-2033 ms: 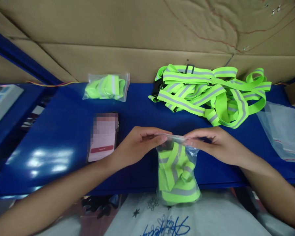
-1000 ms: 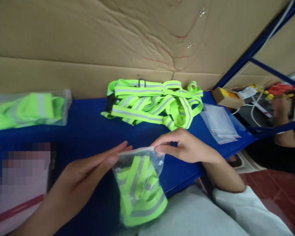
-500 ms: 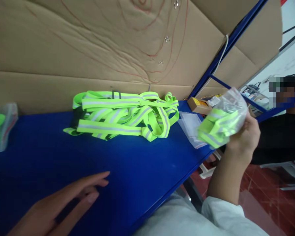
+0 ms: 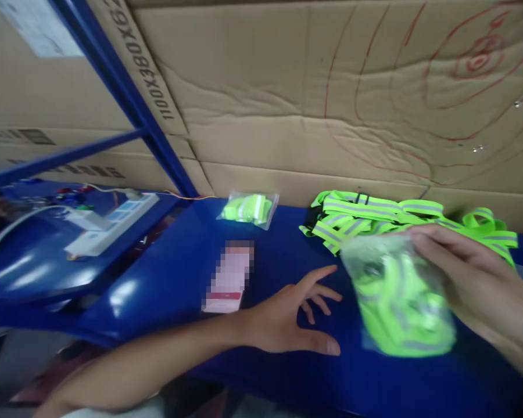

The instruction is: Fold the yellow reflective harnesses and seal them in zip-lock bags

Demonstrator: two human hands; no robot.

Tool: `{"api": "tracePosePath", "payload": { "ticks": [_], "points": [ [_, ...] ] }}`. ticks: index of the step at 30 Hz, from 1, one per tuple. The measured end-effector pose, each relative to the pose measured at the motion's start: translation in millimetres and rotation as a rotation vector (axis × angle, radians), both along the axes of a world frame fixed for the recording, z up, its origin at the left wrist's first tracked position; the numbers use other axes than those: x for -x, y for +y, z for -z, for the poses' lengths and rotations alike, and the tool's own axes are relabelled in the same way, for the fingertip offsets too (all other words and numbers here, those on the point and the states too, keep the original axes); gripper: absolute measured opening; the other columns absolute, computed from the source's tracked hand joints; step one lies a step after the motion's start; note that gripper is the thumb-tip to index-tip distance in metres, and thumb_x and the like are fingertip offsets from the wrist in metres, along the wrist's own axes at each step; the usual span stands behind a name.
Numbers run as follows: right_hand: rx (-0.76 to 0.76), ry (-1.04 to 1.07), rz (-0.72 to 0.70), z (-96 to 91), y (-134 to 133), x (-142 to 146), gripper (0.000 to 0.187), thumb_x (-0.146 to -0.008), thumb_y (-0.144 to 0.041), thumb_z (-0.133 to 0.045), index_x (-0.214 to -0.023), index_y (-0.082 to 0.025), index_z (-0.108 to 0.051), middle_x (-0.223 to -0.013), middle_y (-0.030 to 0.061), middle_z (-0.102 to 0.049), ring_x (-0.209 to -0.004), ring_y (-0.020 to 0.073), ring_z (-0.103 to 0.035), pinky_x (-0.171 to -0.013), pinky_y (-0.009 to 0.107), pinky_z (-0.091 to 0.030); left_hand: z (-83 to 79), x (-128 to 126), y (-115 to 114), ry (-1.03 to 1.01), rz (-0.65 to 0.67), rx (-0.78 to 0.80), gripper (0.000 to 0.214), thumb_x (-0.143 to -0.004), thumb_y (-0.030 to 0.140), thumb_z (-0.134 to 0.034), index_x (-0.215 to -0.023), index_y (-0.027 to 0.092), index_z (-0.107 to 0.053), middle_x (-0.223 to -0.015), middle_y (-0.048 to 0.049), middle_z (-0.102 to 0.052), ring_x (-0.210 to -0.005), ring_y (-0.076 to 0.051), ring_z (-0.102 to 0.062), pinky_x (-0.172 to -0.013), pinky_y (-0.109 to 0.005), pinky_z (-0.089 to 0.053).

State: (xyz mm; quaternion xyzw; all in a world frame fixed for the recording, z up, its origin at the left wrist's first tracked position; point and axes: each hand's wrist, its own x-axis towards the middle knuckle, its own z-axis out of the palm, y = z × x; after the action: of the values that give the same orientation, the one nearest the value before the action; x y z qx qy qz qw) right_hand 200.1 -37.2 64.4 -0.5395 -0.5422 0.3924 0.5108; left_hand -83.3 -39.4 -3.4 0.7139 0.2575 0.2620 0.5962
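Handling step, prob: frame-right bag (image 4: 403,307) is pinched by right hand (image 4: 475,276); left hand (image 4: 290,319), fingers apart; steady grip's needed next.

On a cardboard strip (image 4: 137,64), upper left of the frame, we read "1100X380X6", the remainder cut off by the top edge. Printing on the cardboard panel (image 4: 56,93) at far left and the phone (image 4: 230,276) left of centre we find illegible.
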Motion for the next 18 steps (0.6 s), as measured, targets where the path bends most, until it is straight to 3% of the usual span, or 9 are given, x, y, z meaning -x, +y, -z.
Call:
{"api": "tracePosePath", "payload": {
  "ticks": [3,5,7,10,12,15,18],
  "points": [
    [0.076,0.294,-0.098,-15.7,35.9,57.1,0.023,-0.082,-0.045,-0.083,-0.091,-0.025,-0.075,-0.096,0.0035,-0.071,-0.083,0.0139,-0.065,-0.065,0.02,-0.053,-5.6,-1.1,2.4,-0.21,-0.153,0.228,0.091,-0.075,0.028,-0.088,-0.149,0.04,-0.037,-0.126,-0.0079,-0.07,-0.106,-0.024,-0.072,-0.081,-0.034,-0.061],
    [0.043,0.419,-0.106,-24.5,57.2,79.6,0.021,-0.083,-0.041,-0.081,-0.089,-0.023,-0.071,-0.094,0.0014,-0.068,-0.086,0.0126,-0.065,-0.07,0.019,-0.054,-13.3,3.4,13.9,-0.365,-0.369,0.363,0.074,-0.076,0.03,-0.088,-0.137,0.031,-0.046,-0.112,-0.0062,-0.072,-0.095,-0.021,-0.073,-0.079,-0.033,-0.062],
    [0.003,0.466,-0.129,-27.7,78.3,93.5,0.019,-0.085,-0.037,-0.077,-0.087,-0.022,-0.066,-0.093,0.0,-0.067,-0.092,0.0127,-0.066,-0.081,0.022,-0.058,-23.0,14.9,34.2,-0.482,-0.594,0.396,0.062,-0.076,0.032,-0.088,-0.126,0.025,-0.052,-0.1,-0.0033,-0.071,-0.086,-0.018,-0.073,-0.078,-0.033,-0.063],
    [-0.007,0.356,-0.201,-20.6,111.5,111.5,0.014,-0.09,-0.032,-0.069,-0.089,-0.022,-0.06,-0.092,-0.0013,-0.068,-0.097,0.0123,-0.068,-0.095,0.029,-0.058,-35.2,41.7,74.4,-0.562,-0.832,0.263,0.052,-0.077,0.04,-0.087,-0.114,0.021,-0.056,-0.103,-0.0039,-0.07,-0.081,-0.015,-0.07,-0.077,-0.031,-0.062],
    [0.024,0.259,-0.246,-11.4,132.8,127.5,0.009,-0.091,-0.027,-0.066,-0.094,-0.021,-0.058,-0.092,-0.0009,-0.07,-0.097,0.0122,-0.069,-0.097,0.031,-0.058,-37.8,60.7,100.6,-0.565,-0.932,0.205,0.052,-0.077,0.036,-0.087,-0.115,0.022,-0.055,-0.106,-0.0038,-0.07,-0.082,-0.015,-0.07,-0.079,-0.033,-0.062],
    [0.078,0.195,-0.332,3.0,157.0,157.2,0.012,-0.093,-0.024,-0.068,-0.101,-0.02,-0.059,-0.1,0.0031,-0.072,-0.099,0.0152,-0.07,-0.091,0.032,-0.06,-32.8,84.3,130.6,-0.563,-1.083,0.079,0.047,-0.082,0.038,-0.082,-0.116,0.023,-0.053,-0.109,-0.0032,-0.069,-0.087,-0.013,-0.07,-0.085,-0.031,-0.061],
    [0.107,0.14,-0.434,16.4,167.9,183.0,0.022,-0.098,-0.032,-0.067,-0.114,-0.018,-0.063,-0.112,0.0072,-0.07,-0.098,0.0178,-0.07,-0.085,0.035,-0.061,-20.6,100.8,150.1,-0.466,-1.139,-0.065,0.042,-0.086,0.042,-0.077,-0.117,0.02,-0.058,-0.111,-0.0051,-0.07,-0.092,-0.014,-0.069,-0.092,-0.031,-0.059]
  ]
}}
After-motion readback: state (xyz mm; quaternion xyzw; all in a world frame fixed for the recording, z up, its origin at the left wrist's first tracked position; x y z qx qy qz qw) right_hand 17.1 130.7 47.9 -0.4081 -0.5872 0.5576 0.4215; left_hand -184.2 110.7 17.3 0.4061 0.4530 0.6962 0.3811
